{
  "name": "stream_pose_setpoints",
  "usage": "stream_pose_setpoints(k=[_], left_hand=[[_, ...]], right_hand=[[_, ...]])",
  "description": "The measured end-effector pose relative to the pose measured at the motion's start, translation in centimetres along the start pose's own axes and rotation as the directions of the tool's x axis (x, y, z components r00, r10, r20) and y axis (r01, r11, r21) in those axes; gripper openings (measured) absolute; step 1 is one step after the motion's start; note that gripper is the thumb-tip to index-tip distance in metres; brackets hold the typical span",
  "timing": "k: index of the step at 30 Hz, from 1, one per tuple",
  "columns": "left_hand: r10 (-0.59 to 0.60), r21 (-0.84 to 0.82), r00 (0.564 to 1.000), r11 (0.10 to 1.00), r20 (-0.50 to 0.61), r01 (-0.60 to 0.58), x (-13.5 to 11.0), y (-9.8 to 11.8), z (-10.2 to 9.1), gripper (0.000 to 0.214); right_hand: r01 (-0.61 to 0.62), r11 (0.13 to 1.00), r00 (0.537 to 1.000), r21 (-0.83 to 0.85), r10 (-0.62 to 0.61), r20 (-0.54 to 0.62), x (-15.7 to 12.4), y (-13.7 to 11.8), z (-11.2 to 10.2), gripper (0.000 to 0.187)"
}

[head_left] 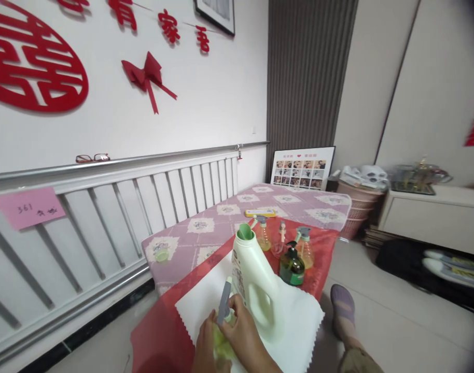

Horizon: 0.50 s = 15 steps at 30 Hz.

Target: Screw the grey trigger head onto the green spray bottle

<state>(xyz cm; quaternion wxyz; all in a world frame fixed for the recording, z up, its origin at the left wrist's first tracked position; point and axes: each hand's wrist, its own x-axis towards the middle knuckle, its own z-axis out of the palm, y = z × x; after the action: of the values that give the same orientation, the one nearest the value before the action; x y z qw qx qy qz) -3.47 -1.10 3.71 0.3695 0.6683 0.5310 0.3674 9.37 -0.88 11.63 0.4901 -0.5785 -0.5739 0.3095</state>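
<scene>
A clear spray bottle [221, 346] with yellow-green liquid and a grey trigger head stands close to me, partly hidden by my hands. My left hand [204, 344] is wrapped round its body from the left. At the neck, the fingers of my right hand [242, 327] close on the trigger head. Just beyond, a large pale-green detergent jug [260, 290] stands uncapped, its green spout showing. A white cloth [299, 318] with a zigzag edge lies beneath them. Off to the left, a small light-green cap [161, 255] rests on the patterned tablecloth [217, 223].
On the red cloth [324, 243] stand a dark pump bottle [292, 267] and two spray bottles, one nearer [306, 251] and one farther [264, 238]. A yellow case [260, 213] lies behind. A white radiator [175, 191] borders the left; a pink basket [356, 207] stands right.
</scene>
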Motion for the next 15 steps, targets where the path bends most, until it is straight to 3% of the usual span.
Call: stream_pose_setpoints(k=[2,5,8,11,15], left_hand=[[-0.042,-0.063,0.999,0.997,0.023,0.043,0.0,0.5,-1.6,0.087],[-0.103,-0.168,0.991,0.982,-0.08,0.089,0.1,2.6,-2.9,0.064],[-0.083,-0.173,0.979,0.984,-0.185,0.05,0.5,5.8,-2.5,0.049],[-0.084,-0.099,0.974,0.993,-0.209,0.064,0.9,8.4,-1.8,0.033],[-0.109,-0.026,0.973,0.994,-0.204,0.106,1.3,9.3,-1.9,0.021]], right_hand=[[-0.003,1.0,1.0,0.019,0.004,-0.005,-0.1,-0.2,-0.2,0.026],[-0.009,0.997,1.0,0.077,0.009,-0.001,-0.5,-0.2,-0.2,0.027],[-0.03,0.989,1.0,0.144,0.03,-0.001,-0.8,0.0,0.2,0.028],[-0.041,0.985,0.999,0.168,0.043,-0.008,-1.0,0.3,0.6,0.026],[-0.009,0.99,0.999,0.141,0.014,-0.036,-1.1,0.6,0.6,0.022]])
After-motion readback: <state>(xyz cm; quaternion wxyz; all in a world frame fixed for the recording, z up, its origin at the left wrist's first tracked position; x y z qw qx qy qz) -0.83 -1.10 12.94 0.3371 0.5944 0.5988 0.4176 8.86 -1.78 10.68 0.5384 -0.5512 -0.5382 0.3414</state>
